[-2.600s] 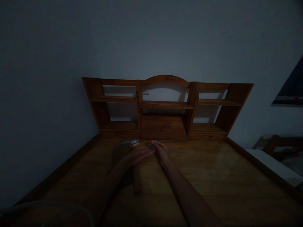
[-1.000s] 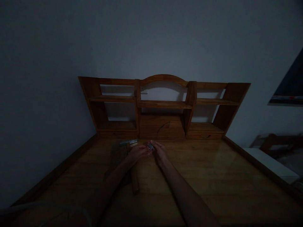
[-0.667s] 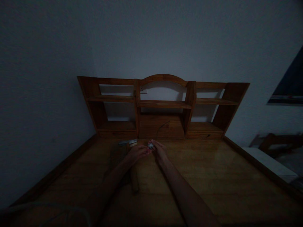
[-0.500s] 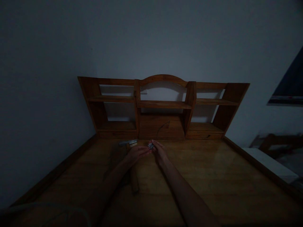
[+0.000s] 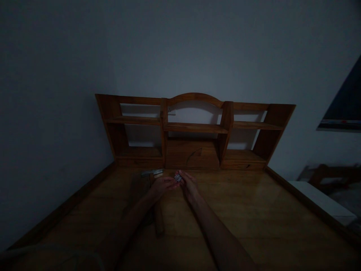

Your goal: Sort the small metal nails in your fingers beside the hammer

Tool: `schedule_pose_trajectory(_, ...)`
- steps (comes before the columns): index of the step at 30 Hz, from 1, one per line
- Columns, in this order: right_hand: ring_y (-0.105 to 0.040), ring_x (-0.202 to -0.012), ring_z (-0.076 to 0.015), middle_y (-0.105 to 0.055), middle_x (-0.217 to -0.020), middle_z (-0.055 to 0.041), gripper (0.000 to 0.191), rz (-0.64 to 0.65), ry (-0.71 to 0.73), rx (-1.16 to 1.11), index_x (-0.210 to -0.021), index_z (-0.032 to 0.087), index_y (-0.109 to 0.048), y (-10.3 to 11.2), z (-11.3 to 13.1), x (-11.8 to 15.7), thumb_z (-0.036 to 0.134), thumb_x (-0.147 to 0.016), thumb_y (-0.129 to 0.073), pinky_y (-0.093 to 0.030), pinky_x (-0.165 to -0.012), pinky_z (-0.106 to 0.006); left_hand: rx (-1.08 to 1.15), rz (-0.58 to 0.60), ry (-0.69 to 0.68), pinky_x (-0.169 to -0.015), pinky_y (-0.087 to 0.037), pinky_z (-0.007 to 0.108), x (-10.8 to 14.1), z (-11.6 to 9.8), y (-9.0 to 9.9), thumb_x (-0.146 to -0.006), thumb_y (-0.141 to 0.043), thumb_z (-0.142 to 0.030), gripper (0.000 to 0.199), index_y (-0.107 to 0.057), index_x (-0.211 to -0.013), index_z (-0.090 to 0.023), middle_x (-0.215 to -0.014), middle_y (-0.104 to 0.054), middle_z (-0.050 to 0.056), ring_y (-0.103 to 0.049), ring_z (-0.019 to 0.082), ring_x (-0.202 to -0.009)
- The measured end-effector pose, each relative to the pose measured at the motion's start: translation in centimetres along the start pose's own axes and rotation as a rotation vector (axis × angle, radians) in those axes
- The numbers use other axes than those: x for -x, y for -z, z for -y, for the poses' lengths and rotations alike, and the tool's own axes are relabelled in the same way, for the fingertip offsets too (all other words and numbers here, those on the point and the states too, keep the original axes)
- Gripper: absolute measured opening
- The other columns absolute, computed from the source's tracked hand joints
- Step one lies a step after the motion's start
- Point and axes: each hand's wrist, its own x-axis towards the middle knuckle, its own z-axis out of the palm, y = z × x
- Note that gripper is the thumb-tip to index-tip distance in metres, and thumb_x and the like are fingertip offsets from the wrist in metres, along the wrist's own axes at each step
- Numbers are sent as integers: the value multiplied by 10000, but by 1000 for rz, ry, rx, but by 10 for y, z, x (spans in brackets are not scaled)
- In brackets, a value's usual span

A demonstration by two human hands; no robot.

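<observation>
Above the desk, my two hands meet around a small silvery piece with dark and bright stripes (image 5: 177,177); its exact kind is too small and dim to make out. My right hand (image 5: 188,184) has its thumb and fingers closed on it from the right. From the left, the closed fingertips of my left hand (image 5: 163,187) pinch its lower left side. A hammer (image 5: 159,222) lies on the desk beneath my left forearm, its metal head pointing away from me and the middle of its wooden handle partly covered.
The wooden desk top (image 5: 242,210) has raised side edges. Along its back stands a wooden shelf unit (image 5: 194,128) with open compartments and low drawers, against a pale wall. A white surface (image 5: 318,199) and a wooden chair (image 5: 335,175) are at the right. The room is dim.
The view has tilted up slightly, so the shelf and desk sit a little lower. Both hands have shifted slightly left, still around the striped piece, which shows a bit more.
</observation>
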Motion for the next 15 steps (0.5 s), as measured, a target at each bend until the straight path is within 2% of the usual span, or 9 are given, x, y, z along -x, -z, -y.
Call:
schedule_pose_trajectory(8,-648,-922,-189,-678,-1012,-52,184,8,-2,21,-979,132,-654,0,-4,0,294,-893,-644,-523,-840,-399,-17,0,-3,-979,-466,402,-3,6,5,-647,-838,-369,331,-745,-821,-104,-939,-731,136,-675,270,-932)
schedule_pose_trajectory(15,-648,-879,-180,-670,-996,-48,177,3,9,79,-982,132,-646,-1,-3,-1,288,-899,-635,-539,-797,-381,-56,90,37,-1023,-431,422,-3,6,4,-694,-805,-368,361,-737,-901,-80,-1011,-720,164,-663,281,-982)
